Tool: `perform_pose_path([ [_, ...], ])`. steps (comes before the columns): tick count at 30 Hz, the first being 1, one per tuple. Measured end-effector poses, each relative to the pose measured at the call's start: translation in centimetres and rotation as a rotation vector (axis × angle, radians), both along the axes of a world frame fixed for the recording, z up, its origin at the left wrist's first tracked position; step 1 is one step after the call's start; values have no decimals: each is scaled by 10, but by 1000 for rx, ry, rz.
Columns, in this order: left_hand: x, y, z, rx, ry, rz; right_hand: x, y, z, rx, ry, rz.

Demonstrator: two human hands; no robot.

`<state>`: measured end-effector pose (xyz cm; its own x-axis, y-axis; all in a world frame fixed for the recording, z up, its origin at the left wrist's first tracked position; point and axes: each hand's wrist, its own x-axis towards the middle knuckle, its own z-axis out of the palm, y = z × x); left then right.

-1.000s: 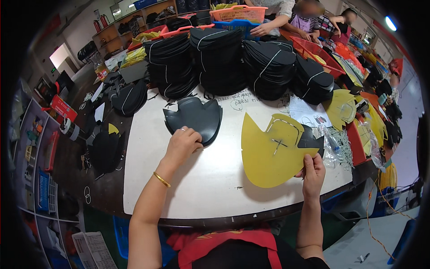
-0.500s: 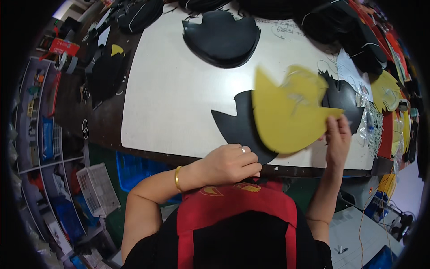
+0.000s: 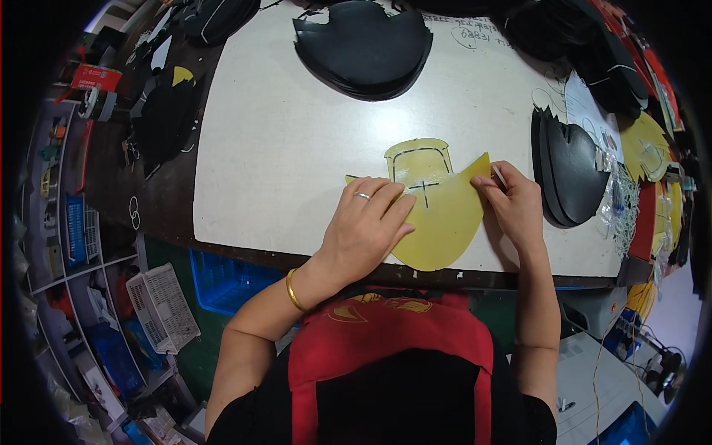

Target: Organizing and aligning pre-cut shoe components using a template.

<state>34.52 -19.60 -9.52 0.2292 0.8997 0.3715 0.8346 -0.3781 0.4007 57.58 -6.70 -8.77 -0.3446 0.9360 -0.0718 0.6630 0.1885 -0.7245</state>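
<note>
A yellow template (image 3: pixel 445 230) with a pointed tip on either side, dark slits along its top tab and a cross-shaped slit lies near the table's front edge. My left hand (image 3: pixel 363 226) rests over its left side, fingers stretched out and lying on it. At the right tip, my right hand (image 3: pixel 513 200) is closed, thumb and fingers pinching the edge. A thin pale stick (image 3: pixel 499 176) shows among the right fingers; its kind is unclear. Dark material shows through the template's slits, but the black piece seen earlier is otherwise hidden.
A stack of black cut pieces (image 3: pixel 363 55) lies at the back of the white tabletop (image 3: pixel 259 170). Another black stack (image 3: pixel 575 170) stands right of my right hand, beside clear plastic and pale threads (image 3: pixel 625 215). Bundled black pieces (image 3: pixel 549 37) line the far right.
The yellow template has come down and left from the air onto the spot of the black piece, covering it. My left hand has moved up onto it; the right hand has shifted left.
</note>
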Motion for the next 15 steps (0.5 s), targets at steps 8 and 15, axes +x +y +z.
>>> perform_pose_path([
  [8, 6, 7, -5, 12, -50, 43, -4, 4, 1, 157, -85, 23],
  [15, 9, 0, -6, 6, -3, 50, -5, 2, -8, 191, -120, 31],
])
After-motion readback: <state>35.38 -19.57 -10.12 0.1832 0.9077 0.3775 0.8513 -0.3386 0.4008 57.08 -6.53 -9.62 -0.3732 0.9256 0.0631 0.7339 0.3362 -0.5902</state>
